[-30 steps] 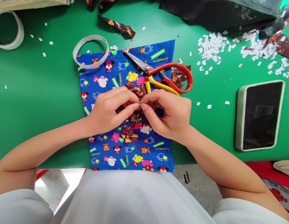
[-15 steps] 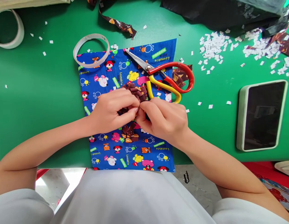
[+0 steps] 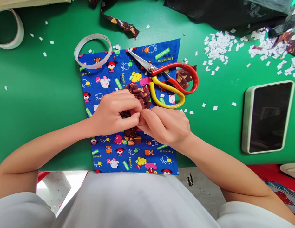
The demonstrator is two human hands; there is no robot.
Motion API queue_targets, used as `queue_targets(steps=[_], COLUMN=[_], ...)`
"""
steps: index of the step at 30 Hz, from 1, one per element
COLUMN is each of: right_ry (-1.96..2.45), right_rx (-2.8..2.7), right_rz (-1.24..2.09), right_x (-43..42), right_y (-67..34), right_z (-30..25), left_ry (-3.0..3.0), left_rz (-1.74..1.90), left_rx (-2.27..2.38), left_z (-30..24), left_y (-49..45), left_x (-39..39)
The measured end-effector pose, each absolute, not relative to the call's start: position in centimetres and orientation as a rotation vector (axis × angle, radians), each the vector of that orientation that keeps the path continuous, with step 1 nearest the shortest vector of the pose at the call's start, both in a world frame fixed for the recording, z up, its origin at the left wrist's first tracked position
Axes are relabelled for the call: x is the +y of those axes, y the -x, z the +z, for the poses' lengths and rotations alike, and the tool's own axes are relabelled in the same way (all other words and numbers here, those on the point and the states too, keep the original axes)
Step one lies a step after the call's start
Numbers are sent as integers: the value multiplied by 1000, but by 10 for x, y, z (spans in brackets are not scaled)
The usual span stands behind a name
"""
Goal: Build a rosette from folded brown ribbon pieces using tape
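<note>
My left hand (image 3: 119, 110) and my right hand (image 3: 165, 124) meet over a blue cartoon-print cloth (image 3: 138, 161), fingertips pinched close together. Whatever sits between the fingertips is hidden. Small brown patterned pieces (image 3: 140, 95) lie in a heap under and behind the hands, and more of them (image 3: 132, 136) show just below. Scissors (image 3: 151, 69) with one red and one yellow handle rest on the cloth above my right hand, blades pointing up and left.
An off-white ring (image 3: 93, 65) lies on the cloth's upper left corner. A larger ring (image 3: 19, 31) is at far left. White paper bits (image 3: 219, 46) are scattered on the green table (image 3: 49, 101). A phone (image 3: 267, 117) lies right; black plastic (image 3: 214, 12) sits at the back.
My right hand has shifted slightly down and left, uncovering more of the yellow scissor handle. The left hand stays almost in place, still pinching.
</note>
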State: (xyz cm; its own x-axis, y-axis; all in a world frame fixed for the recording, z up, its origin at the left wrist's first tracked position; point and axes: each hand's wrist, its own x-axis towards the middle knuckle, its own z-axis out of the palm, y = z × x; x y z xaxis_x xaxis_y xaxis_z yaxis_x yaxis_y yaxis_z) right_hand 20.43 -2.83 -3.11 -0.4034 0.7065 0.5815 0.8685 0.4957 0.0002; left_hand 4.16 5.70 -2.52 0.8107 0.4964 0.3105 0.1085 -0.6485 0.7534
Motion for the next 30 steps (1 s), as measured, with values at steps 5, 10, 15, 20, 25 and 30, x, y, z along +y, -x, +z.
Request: queue_targets(steps=[5, 10, 15, 20, 25, 30], right_ry=[1297, 1301, 1310, 1317, 1333, 1336], right_rx=[-2208, -2203, -2184, -2171, -2152, -2126], right_rz=[-381, -356, -330, -301, -288, -274], right_x=[-28, -28, -27, -27, -28, -27], right_y=[-205, -204, -203, -204, -203, -202], right_z=[-32, -32, -33, -36, -37, -39], left_ry=[-2238, -2246, -2253, -2266, -2269, -2263], left_rz=[643, 644, 643, 633, 619, 627], left_rx=[435, 431, 429, 435, 443, 437], left_z=[-25, -26, -27, -26, -26, -26], left_y=[-42, -42, -42, -42, -41, -41], left_x=[57, 57, 57, 57, 57, 58])
